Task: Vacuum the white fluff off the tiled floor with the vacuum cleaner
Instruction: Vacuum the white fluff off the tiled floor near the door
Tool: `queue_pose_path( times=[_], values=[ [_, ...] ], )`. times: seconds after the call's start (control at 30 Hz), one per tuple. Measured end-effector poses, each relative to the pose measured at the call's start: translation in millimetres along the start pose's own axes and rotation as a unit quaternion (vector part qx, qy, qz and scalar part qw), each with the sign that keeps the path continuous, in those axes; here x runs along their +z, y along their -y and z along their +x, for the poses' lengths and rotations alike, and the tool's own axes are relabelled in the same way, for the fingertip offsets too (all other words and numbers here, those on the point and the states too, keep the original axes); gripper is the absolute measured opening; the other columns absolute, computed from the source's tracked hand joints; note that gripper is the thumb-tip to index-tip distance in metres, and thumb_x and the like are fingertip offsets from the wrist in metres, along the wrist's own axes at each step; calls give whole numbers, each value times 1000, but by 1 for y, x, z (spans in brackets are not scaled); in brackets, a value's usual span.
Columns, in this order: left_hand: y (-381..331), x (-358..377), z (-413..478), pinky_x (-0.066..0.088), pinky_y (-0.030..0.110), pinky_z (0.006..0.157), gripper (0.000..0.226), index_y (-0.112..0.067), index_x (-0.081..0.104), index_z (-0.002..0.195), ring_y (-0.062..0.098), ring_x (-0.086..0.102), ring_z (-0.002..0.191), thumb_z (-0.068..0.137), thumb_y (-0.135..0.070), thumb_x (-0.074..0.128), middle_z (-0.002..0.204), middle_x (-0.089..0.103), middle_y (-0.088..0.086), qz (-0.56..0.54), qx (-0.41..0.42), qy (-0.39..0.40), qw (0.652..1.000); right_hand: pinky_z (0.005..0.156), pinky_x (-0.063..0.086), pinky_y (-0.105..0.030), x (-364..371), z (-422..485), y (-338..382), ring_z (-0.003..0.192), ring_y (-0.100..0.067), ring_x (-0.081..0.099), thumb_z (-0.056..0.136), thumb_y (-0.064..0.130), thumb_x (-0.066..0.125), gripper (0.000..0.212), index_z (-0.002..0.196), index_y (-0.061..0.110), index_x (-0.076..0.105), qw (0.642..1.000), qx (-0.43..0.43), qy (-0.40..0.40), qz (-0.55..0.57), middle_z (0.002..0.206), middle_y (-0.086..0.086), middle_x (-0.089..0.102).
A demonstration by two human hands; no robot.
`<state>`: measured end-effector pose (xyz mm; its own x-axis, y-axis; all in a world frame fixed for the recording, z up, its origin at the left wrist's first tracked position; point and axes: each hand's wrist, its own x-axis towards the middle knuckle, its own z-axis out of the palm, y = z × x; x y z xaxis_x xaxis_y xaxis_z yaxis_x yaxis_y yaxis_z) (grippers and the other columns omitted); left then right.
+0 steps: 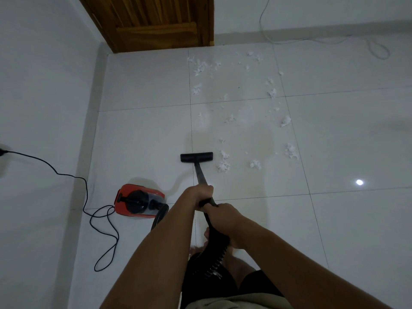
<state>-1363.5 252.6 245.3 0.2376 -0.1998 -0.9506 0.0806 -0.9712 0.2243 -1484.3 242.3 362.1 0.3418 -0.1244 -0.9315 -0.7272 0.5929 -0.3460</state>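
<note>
My left grip [201,192] and right grip [225,214] clasped the wand [199,172]; sweeping barely begun, floor head [196,157] needed shifting right onto fluff [223,162]

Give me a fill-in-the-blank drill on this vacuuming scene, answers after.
The nearest white fluff lies just ____ of the floor nozzle. Of the left hand and the right hand, the ____ one grips the wand nearer the floor nozzle. The door is made of ____.
Answers: right; left; wood.
</note>
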Motion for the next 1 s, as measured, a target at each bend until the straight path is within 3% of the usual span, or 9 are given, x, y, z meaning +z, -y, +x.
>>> queue_pose_path(
  times=[0.23,0.33,0.4,0.47,0.57,0.7,0.77,0.87,1.0],
  values=[
    [-18,-26,19,50,30,62,38,-1,47,127,23,60,84,99,-24,36,110,59,16,-58,-5,12,998,37,44,-15,4,16,35,44,-10,60,106,29,46,43,138,2,54,998,7,2,-55,75,-8,61],
    [-29,-40,34,52,34,83,44,-5,41,136,27,59,103,98,-27,37,120,56,16,-48,-6,10,999,32,40,-12,6,22,57,32,-5,57,107,26,44,43,143,3,50,998,-3,-6,-63,80,-7,58],
    [-38,-50,42,51,33,83,49,-6,35,142,28,57,108,98,-27,36,125,54,17,-61,-5,17,998,30,37,-11,7,28,73,27,-2,53,108,23,43,44,148,5,45,998,-9,-12,-68,83,-6,57],
    [-49,-61,52,52,34,86,55,-8,26,149,27,56,110,99,-29,35,132,50,17,-58,-1,21,998,30,36,-10,8,35,89,26,-1,51,108,20,41,42,147,6,46,997,-7,-15,-78,80,-7,57],
    [-63,-79,68,42,42,108,64,-18,14,156,30,46,128,97,-36,35,147,39,15,-32,8,29,999,31,36,-11,10,43,116,33,-4,54,109,19,39,39,143,4,50,996,0,-17,-82,76,-6,56],
    [-85,-110,80,40,42,110,66,-19,10,157,30,44,131,98,-36,33,151,36,13,-28,15,32,999,29,33,-10,17,53,158,23,2,47,109,19,37,32,132,3,53,994,4,-15,-110,74,-5,51],
    [-97,-126,83,42,41,108,61,-15,17,155,29,48,127,99,-35,33,146,41,15,-28,15,31,999,28,33,-9,21,58,179,24,2,48,109,20,37,27,121,3,55,992,4,-21,-126,74,-5,52],
    [-113,-149,87,52,35,92,51,-8,33,145,26,57,109,100,-33,33,128,53,13,-54,7,33,998,28,32,-9,26,67,206,30,0,50,109,20,38,35,129,-1,57,989,1,-41,-141,85,-11,62],
    [-129,-172,96,50,30,71,46,-6,36,141,22,57,92,103,-31,32,114,52,12,-48,5,38,998,27,32,-10,31,75,232,22,2,45,110,17,37,31,127,-1,54,991,-13,-39,-125,73,-5,50]
  ],
)
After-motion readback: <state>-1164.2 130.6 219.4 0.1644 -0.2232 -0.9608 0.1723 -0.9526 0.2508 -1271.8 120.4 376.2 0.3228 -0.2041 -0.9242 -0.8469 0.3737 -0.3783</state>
